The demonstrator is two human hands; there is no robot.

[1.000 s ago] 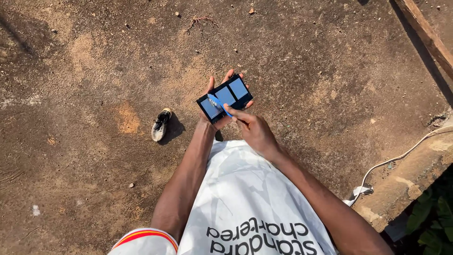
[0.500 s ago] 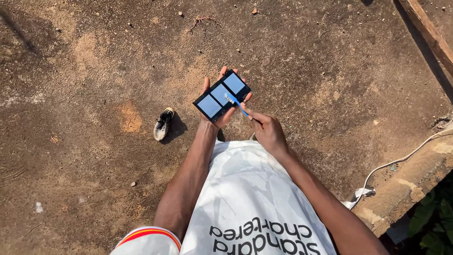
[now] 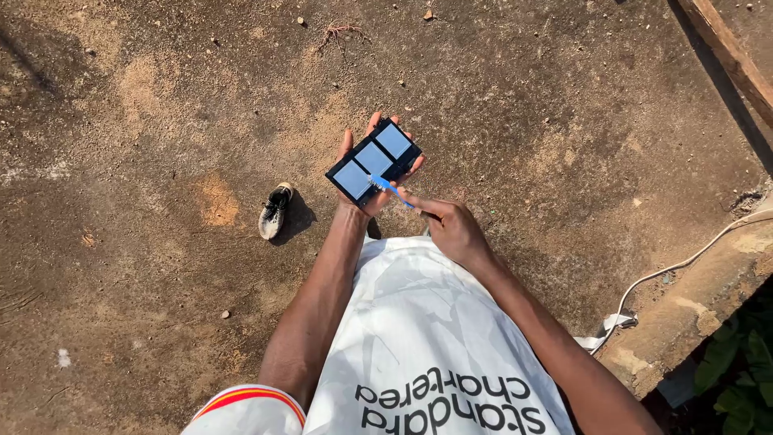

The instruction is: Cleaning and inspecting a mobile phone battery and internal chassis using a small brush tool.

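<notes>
Bare ground (image 3: 161, 121) filled the frame. At lower centre was a white shirt (image 3: 427, 338). Left of centre lay a shoe (image 3: 275, 211). Just above centre, the left hand (image 3: 366, 189) cupped a dark panel (image 3: 374, 160) from below; the right hand (image 3: 451, 225), closed, pinched a blue brush (image 3: 390, 189) touching it.

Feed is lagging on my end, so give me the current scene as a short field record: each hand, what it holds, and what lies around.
left hand: palm up, supports a small dark panel with three bluish cells
right hand: grips a blue toothbrush
brush head: on the panel's near edge
ground: bare, dusty concrete
shoe: lies on the ground, left of the left forearm
white cable: runs along the right side
</notes>
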